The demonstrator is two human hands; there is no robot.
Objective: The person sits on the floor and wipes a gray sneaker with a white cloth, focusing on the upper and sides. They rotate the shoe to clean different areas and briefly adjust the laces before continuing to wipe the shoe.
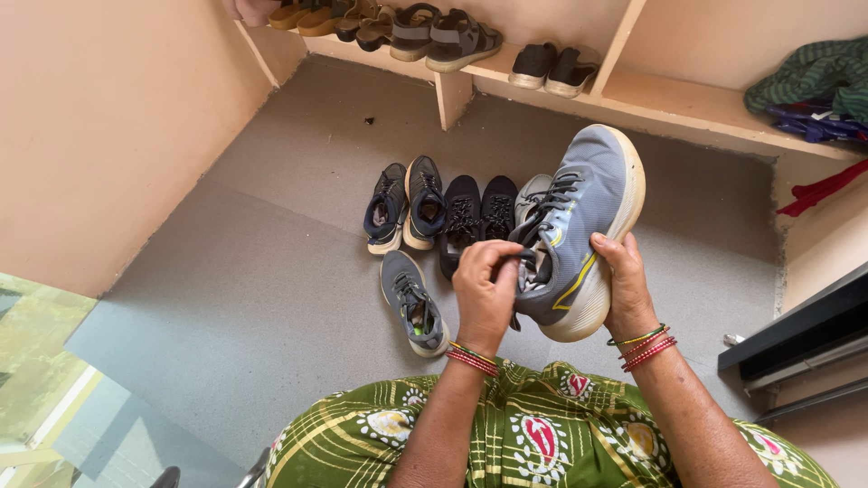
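Above the floor (271, 271), the right hand (626, 285) clasps a grey sneaker's (579, 226) sole; left hand (486, 291) fingers (503, 256) pinch its laces (542, 212).

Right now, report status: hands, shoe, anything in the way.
Right hand grips grey sneaker at its sole. Left hand pinches its laces. More shoes on floor below, untouched.

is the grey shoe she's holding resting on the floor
No, the grey shoe is lifted above the floor, held between the left hand at its tongue and the right hand on its sole.
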